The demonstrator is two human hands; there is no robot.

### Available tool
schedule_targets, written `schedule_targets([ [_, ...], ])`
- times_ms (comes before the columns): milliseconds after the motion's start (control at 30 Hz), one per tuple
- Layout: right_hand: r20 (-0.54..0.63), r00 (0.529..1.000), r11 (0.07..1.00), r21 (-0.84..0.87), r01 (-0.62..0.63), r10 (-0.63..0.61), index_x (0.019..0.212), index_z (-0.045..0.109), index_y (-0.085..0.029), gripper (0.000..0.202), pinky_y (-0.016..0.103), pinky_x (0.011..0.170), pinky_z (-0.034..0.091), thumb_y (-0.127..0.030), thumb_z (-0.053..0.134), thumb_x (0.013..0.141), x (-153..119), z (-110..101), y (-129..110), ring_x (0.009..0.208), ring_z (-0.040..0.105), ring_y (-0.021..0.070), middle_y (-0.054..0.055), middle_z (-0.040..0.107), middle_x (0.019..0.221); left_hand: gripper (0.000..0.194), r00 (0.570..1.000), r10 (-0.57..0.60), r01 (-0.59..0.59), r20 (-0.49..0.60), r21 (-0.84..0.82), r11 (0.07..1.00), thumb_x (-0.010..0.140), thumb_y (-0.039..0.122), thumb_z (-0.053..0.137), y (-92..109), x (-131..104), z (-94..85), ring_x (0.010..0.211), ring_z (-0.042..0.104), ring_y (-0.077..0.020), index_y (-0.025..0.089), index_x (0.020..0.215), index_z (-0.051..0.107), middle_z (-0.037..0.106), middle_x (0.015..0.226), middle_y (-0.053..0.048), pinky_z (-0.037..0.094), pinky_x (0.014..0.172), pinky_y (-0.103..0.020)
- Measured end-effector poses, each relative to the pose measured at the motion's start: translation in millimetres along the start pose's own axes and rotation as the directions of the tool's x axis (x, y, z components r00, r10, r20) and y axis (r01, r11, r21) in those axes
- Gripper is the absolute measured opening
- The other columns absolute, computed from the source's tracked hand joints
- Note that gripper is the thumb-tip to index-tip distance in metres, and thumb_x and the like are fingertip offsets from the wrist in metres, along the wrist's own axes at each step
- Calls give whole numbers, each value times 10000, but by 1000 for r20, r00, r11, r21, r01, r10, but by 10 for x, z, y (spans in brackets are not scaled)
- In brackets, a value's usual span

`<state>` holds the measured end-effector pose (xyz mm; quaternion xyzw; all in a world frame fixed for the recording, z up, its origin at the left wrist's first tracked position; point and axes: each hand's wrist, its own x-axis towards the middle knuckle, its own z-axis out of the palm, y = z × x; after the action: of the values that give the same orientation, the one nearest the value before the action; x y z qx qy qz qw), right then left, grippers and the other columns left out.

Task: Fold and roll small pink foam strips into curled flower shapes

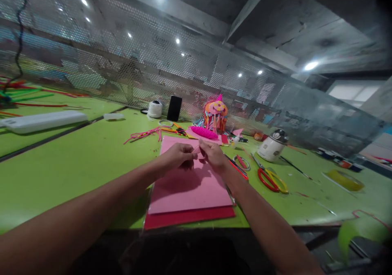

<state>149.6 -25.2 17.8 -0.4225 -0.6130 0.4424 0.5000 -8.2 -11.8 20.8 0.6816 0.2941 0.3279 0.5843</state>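
Small pink piece (196, 149) is mostly hidden by the hands (179, 156) (212, 154).

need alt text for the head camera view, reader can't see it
A person's left hand and right hand hold a small pink piece between them above pink paper, with red paper under it, on a green table. Scissors with red and yellow handles lie to the right; a phone and a colourful tasselled figure stand farther back.
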Motion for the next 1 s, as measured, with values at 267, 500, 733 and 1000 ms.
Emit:
schedule_targets([
  [267, 78, 996, 998, 57, 33, -38, 781, 620, -119, 374, 204, 443, 381, -491, 574, 789, -67, -56, -93, 494, 541, 92, 16, 591, 599, 153, 999, -27, 36, 44, -241, 970, 743, 242, 625, 6, -15, -78, 450, 511, -87, 116, 702, 549, 650, 598, -66, 328, 446, -203],
  [500, -43, 994, 995, 3, 101, -101, 768, 616, -127, 280, 204, 418, 373, -399, 666, 720, -33, -46, -49, 440, 481, 71, -13, 562, 560, 92, 992, 19, 28, 124, -370, 928, 775, 187, 602, -12, 0, -95, 551, 589, -109, 103, 752, 571, 691, 732, -111, 413, 521, -209],
  [733, -20, 979, 968, -153, 198, -204, 1172, 546, -185, 514, 223, 625, 465, -287, 686, 688, -43, -32, -58, 719, 558, 106, 6, 564, 817, 103, 996, -54, 78, 68, -440, 895, 781, 153, 590, 6, 40, -128, 618, 657, -156, 107, 721, 520, 694, 738, -130, 455, 528, -210],
  [1000, -223, 971, 996, 1, 93, -90, 840, 662, -118, 241, 221, 462, 408, -324, 642, 717, 5, 18, -35, 482, 509, 86, 2, 582, 616, 300, 999, 41, -33, 31, -233, 972, 745, 363, 663, -46, 48, -68, 547, 642, -162, 158, 794, 450, 687, 658, -56, 470, 494, -252],
])
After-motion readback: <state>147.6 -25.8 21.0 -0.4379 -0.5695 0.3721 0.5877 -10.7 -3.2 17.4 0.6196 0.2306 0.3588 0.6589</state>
